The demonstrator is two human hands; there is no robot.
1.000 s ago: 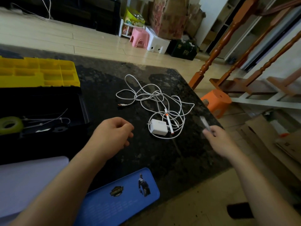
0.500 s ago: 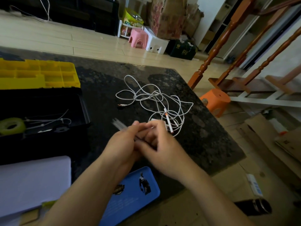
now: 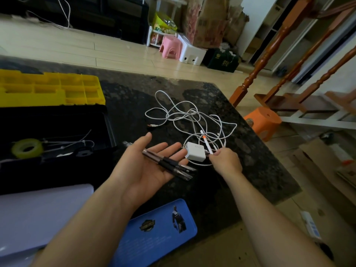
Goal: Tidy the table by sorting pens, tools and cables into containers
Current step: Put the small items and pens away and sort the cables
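Dark pens (image 3: 173, 166) lie across the upturned left hand (image 3: 148, 168) (fingers straight) as the right hand (image 3: 225, 160) pinches a white pen (image 3: 206, 141) by the charger (image 3: 194, 152).

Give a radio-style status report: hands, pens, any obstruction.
Left hand open, palm up, dark pens lying across it. Right hand pinches white pen. White cable tangled under that pen, charger alongside.

The left grip (image 3: 150, 166), a fist a second ago, now lies palm up just left of the white charger (image 3: 194, 152) carrying the dark pens (image 3: 169, 164), while the right grip (image 3: 225, 162), having handed them over, pinches the white pen (image 3: 206, 142) just right of that charger.
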